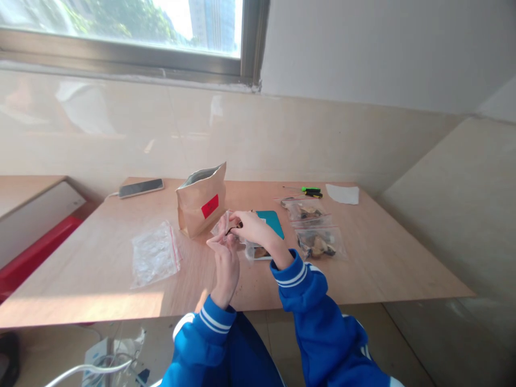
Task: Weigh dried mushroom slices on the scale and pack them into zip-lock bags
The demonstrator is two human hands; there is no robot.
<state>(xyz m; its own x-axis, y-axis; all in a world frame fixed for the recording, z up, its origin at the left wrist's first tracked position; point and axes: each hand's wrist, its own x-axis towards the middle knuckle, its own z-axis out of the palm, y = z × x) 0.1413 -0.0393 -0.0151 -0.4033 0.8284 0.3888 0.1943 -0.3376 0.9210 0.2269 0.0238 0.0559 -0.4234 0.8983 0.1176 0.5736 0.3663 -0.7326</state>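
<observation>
My left hand [226, 263] and my right hand [253, 228] meet over the wooden table [100, 269], both gripping a small clear zip bag [222, 223] with dark pieces inside. The bag is held just right of an open brown paper pouch [201, 200] with a red label. Under my right wrist lies a teal scale [272, 221] with a clear bag partly on it. Both sleeves are blue with white stripes.
A stack of empty clear zip bags [154, 254] lies to the left. Two filled zip bags [316, 235] lie to the right. A phone [141, 188], a green-handled tool [311, 191] and a white paper [342, 194] rest along the far edge. Cables lie on the floor below.
</observation>
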